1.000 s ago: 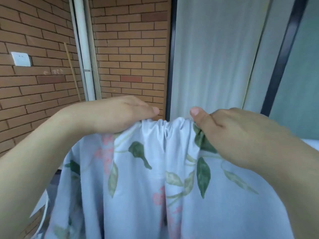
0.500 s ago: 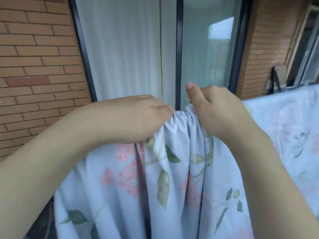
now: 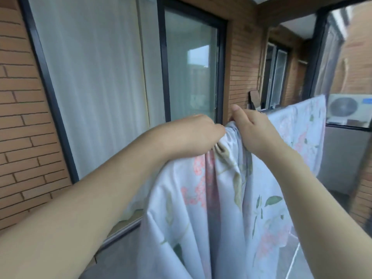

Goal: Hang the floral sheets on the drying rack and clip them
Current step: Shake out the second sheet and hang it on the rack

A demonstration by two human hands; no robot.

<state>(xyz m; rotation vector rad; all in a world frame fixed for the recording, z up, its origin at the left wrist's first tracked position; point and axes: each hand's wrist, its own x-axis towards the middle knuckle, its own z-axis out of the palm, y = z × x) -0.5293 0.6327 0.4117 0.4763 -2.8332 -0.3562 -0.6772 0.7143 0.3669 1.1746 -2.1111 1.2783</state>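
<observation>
Between hands — floral sheet (image 3: pixel 221 198) bunched, hanging downward.

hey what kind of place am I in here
Probably an apartment balcony or outdoor corridor: a brick wall, a sliding glass door, an air conditioner outdoor unit, and a floral sheet already hung out.

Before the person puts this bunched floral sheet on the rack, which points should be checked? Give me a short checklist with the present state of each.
1. Left hand grips the gathered edge of the pale blue floral cotton sheet: ok.
2. Right hand grips the same edge: ok.
3. Edge spread flat for hanging: not ok, it is bunched.
4. Free rack bar in view: cannot tell.
5. Clips within reach: cannot tell, none visible.
6. Second floral sheet already hanging at the right: ok.
</observation>
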